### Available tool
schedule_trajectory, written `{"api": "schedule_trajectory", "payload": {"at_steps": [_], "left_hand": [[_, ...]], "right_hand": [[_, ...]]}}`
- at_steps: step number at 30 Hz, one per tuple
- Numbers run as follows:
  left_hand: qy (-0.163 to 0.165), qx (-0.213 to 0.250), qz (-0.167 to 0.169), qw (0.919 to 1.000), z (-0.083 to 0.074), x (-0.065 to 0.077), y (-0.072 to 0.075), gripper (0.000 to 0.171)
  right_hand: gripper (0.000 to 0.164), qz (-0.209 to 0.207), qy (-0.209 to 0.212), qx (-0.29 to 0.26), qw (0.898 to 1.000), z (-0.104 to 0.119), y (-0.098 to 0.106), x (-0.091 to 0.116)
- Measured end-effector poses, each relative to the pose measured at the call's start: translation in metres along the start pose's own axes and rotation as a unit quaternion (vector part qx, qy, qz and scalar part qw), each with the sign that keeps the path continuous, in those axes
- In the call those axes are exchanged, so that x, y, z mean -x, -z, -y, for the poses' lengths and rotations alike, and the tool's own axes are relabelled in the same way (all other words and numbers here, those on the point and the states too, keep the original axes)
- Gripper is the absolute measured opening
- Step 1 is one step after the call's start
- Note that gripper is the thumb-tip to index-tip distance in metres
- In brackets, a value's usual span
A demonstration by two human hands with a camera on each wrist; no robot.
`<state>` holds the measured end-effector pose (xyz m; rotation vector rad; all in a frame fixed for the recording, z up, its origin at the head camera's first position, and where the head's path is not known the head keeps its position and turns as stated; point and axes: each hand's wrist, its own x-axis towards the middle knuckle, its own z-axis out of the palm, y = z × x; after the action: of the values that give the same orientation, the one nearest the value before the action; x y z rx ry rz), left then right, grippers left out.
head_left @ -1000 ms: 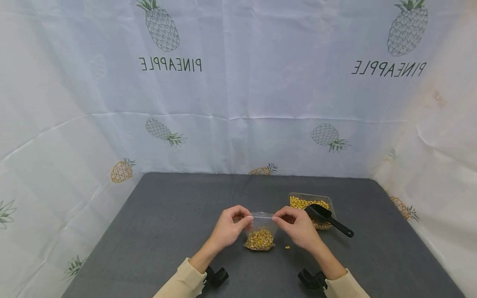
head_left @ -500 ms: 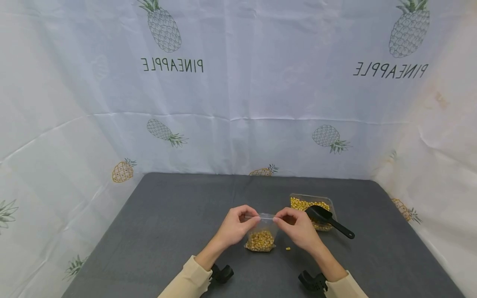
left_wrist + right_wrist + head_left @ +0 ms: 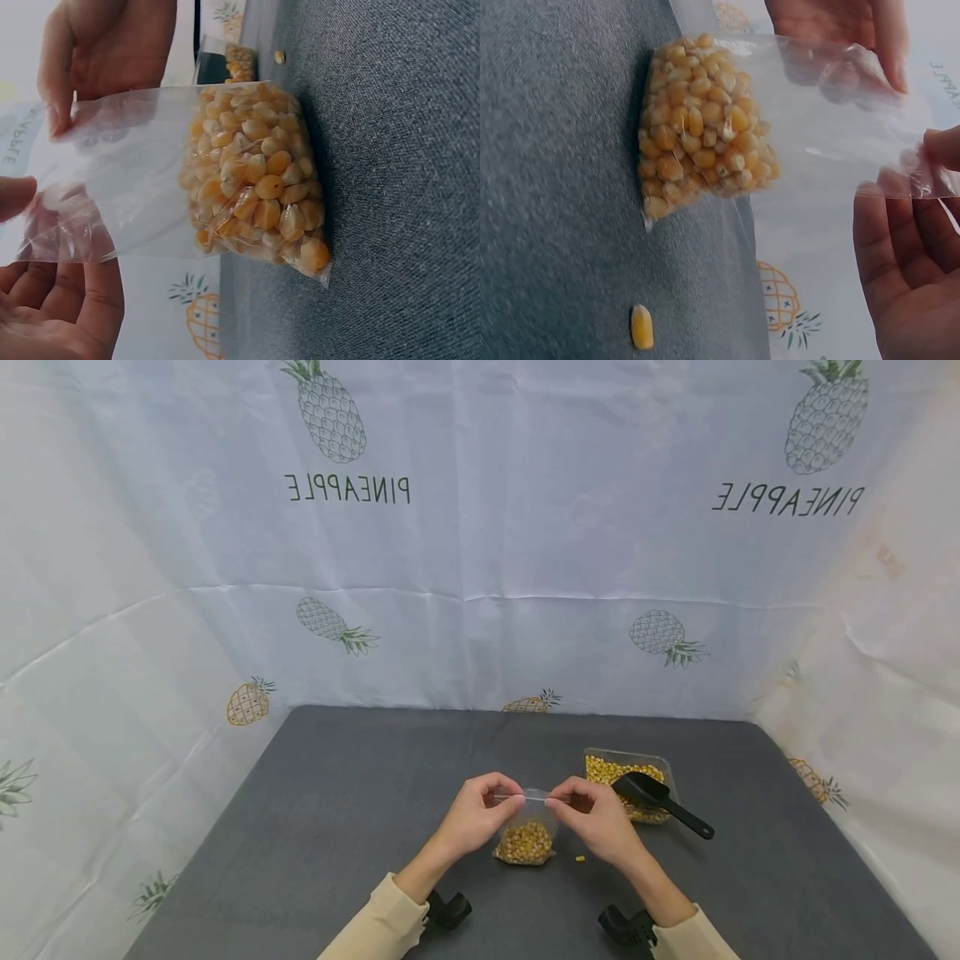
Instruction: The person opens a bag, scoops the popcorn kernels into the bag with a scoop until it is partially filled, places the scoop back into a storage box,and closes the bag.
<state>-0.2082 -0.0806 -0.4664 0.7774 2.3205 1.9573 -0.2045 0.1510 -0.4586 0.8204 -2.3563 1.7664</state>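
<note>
A clear zip bag (image 3: 525, 843) stands on the grey table, its lower part filled with yellow corn kernels (image 3: 251, 169). My left hand (image 3: 474, 817) pinches the left end of the bag's top strip between thumb and fingers. At the other end of that strip, my right hand (image 3: 596, 818) pinches with thumb and forefinger. In the right wrist view, the fingers (image 3: 907, 232) of the right hand lie behind the clear film. The bag's upper part is see-through and holds no kernels.
One loose corn kernel (image 3: 580, 858) lies on the table right of the bag. Behind the right hand is a clear plastic box (image 3: 671, 777) of corn, with a black scoop (image 3: 652, 793) across it. A pineapple-print cloth (image 3: 465, 543) hangs behind the grey table (image 3: 360, 793).
My left hand has slid right along the bag's top strip, closer to the right hand, then stayed there. The right hand has shifted only slightly; the bag keeps its place.
</note>
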Motion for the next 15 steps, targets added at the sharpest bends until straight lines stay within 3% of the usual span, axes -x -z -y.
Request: {"api": "schedule_trajectory", "payload": {"at_steps": [7,15], "left_hand": [[-0.002,0.007,0.007,0.9999,-0.001,0.0006,-0.0017,0.013],[-0.009,-0.004,0.008,0.9999,-0.0039,0.002,-0.0031,0.014]], "right_hand": [[0.008,0.0,0.017,-0.006,1.0,0.0007,-0.0022,0.0014],[0.004,0.002,0.006,-0.003,1.0,0.0032,-0.0034,0.0004]]}}
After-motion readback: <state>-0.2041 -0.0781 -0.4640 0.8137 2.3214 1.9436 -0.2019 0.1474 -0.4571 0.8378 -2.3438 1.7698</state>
